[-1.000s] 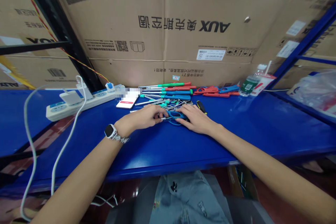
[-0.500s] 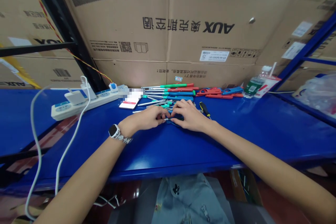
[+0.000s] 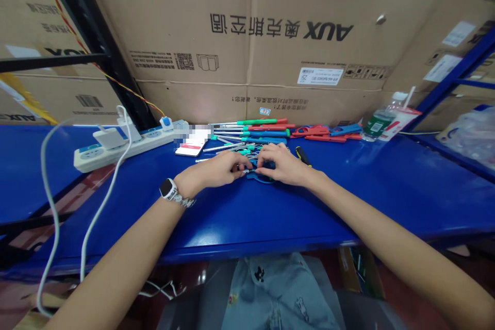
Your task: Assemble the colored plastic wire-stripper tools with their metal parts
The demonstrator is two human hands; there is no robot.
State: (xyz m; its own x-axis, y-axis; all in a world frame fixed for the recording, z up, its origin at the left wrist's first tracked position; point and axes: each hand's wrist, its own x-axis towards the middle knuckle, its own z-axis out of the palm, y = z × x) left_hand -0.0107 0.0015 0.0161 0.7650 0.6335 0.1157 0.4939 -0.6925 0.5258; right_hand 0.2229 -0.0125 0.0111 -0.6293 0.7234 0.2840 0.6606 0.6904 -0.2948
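My left hand (image 3: 222, 169) has its thumb and fingers pinched on a small metal piece (image 3: 248, 170) at the middle of the blue table. From the other side my right hand (image 3: 281, 164) closes in a pinch at the same piece, its fingertips close to the left ones. Under the right fingers lies a blue plastic part (image 3: 260, 178), mostly covered by the hand. Just behind the hands are several metal rods with teal ends (image 3: 228, 147). A black and yellow screwdriver (image 3: 302, 155) rests right of my right hand.
Rods with green, red and blue handles (image 3: 263, 128) lie behind, beside red and blue plastic parts (image 3: 328, 133). A phone (image 3: 193, 142) and power strip (image 3: 143, 145) are left. A bottle (image 3: 377, 125) stands right, before a cardboard wall (image 3: 247, 0).
The view has shifted slightly. Both hands stay together in a pinch, and more of the blue plastic part shows below the right fingers.
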